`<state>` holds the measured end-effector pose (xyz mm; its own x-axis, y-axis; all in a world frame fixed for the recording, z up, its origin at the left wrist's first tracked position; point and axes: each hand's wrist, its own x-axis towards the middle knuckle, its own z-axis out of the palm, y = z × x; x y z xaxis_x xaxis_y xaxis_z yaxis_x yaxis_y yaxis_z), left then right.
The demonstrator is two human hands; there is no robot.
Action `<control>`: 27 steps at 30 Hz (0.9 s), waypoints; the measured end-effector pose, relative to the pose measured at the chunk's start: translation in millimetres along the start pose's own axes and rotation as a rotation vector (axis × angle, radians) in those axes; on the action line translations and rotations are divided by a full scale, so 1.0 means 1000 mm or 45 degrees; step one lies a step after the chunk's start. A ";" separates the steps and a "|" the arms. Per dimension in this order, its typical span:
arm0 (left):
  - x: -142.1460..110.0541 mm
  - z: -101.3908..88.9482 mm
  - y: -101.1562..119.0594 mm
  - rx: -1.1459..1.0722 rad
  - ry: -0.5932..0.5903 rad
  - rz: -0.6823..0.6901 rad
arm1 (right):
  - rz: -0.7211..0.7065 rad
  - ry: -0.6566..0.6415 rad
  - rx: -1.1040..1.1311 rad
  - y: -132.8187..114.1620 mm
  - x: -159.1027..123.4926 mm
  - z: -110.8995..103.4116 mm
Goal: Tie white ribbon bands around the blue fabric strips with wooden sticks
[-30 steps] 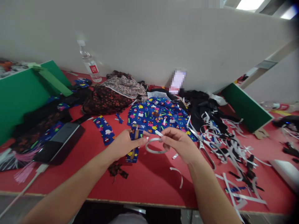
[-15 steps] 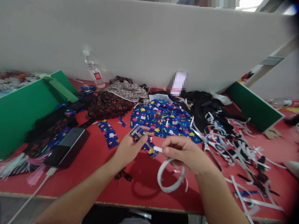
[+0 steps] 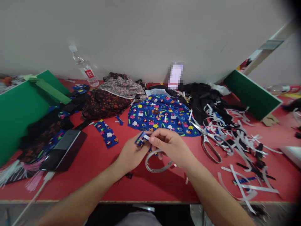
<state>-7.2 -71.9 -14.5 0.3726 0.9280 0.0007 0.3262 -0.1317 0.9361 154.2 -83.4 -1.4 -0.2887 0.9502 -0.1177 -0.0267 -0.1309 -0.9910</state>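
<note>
My left hand point(image 3: 130, 154) is closed on a small folded strip of blue printed fabric point(image 3: 141, 140). Close against it, my right hand point(image 3: 174, 147) pinches the free end of a white tape point(image 3: 146, 137) laid over the strip. The roll of white tape point(image 3: 158, 170) hangs below the right fingers as a thin ring. Behind both hands spreads a larger piece of blue cartoon-print fabric point(image 3: 162, 116). Another blue printed strip point(image 3: 107, 134) lies flat to the left. The lower part of the held strip is mostly hidden by the hands.
Scissors point(image 3: 208, 142) lie spread on the red table point(image 3: 98, 175), among white and black scraps point(image 3: 237, 138) at right. A black power bank point(image 3: 63, 150) with a cable is at left. A water bottle point(image 3: 86, 70), dark floral cloth point(image 3: 105, 103) and a phone point(image 3: 175, 75) stand behind.
My right hand has moved left with the tape roll, bringing the tape's end onto the fabric strip. My left hand still holds the strip. The view has tilted down slightly.
</note>
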 end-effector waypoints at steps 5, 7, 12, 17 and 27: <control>-0.001 0.000 -0.004 0.061 0.012 0.019 | 0.018 0.017 0.017 0.002 0.002 0.001; -0.001 0.000 -0.004 0.081 0.009 0.017 | 0.009 0.029 0.005 0.003 0.002 0.002; -0.001 0.000 -0.002 0.100 -0.011 0.003 | -0.014 0.079 -0.021 0.004 0.003 0.005; -0.001 0.000 -0.001 0.131 -0.009 0.016 | -0.008 0.111 -0.036 0.001 0.002 0.006; -0.002 0.002 -0.004 0.132 -0.024 0.042 | 0.008 0.135 -0.043 0.000 0.001 0.007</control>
<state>-7.4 -73.7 -18.5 0.4007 0.9159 0.0232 0.4016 -0.1983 0.8941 146.9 -84.6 -0.6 -0.1856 0.9743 -0.1279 0.0074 -0.1288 -0.9916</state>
